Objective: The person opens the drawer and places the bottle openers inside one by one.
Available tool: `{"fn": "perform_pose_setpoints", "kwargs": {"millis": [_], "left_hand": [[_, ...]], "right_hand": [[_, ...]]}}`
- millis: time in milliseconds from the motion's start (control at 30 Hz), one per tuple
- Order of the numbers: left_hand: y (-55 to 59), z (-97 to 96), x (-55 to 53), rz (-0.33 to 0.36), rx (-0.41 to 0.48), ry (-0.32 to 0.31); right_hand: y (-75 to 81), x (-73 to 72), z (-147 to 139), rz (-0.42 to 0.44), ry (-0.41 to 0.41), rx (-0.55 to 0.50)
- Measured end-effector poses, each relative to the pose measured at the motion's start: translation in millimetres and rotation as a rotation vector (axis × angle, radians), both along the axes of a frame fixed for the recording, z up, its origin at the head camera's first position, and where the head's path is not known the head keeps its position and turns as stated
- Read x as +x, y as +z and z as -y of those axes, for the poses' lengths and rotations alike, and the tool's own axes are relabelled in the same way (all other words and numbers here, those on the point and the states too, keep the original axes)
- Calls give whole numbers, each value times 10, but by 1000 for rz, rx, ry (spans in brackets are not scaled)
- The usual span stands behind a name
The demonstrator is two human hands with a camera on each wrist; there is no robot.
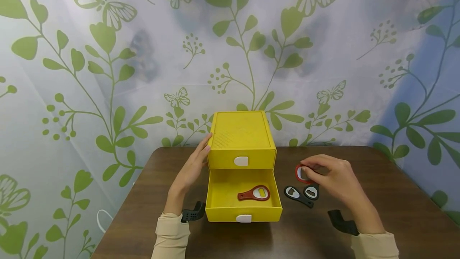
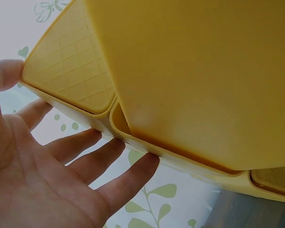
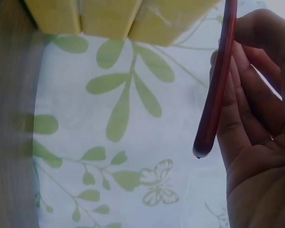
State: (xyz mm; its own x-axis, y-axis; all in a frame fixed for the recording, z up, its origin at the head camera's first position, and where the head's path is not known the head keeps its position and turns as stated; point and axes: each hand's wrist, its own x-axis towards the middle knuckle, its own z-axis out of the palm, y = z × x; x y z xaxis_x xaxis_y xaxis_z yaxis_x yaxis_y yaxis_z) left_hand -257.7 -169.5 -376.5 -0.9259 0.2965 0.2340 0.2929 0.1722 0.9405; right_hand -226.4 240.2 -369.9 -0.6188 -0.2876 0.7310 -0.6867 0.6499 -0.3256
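Inside open drawer (image 1: 223, 214), red opener (image 1: 248, 195), left hand (image 1: 189, 172) outstretched against cabinet (image 1: 242, 129), right hand (image 1: 335, 173) pinching second opener (image 1: 299, 175)

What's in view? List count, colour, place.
Drawer unit: one, yellow, centre, lower drawer open
Handles: two, white, on unit
Inside opener: one, red, lower drawer
Held opener: one, red, right hand
Loose openers: two, black, right of unit
Table: one, brown, beneath unit
Backdrop: one, white-green, behind
Cable: one, white, table's left
Wrist mounts: two, black, wrists
Sleeves: two, beige, forearms
Left hand: one, bare, touching unit's left
Right hand: one, bare, pinching held opener
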Motion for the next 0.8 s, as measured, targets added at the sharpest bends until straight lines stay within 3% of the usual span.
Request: {"fn": "perform_pose_setpoints", "kwargs": {"millis": [800], "left_hand": [[-7,3,1,7,-4,7]], "right_hand": [[32,18,585,53,97,-87]]}}
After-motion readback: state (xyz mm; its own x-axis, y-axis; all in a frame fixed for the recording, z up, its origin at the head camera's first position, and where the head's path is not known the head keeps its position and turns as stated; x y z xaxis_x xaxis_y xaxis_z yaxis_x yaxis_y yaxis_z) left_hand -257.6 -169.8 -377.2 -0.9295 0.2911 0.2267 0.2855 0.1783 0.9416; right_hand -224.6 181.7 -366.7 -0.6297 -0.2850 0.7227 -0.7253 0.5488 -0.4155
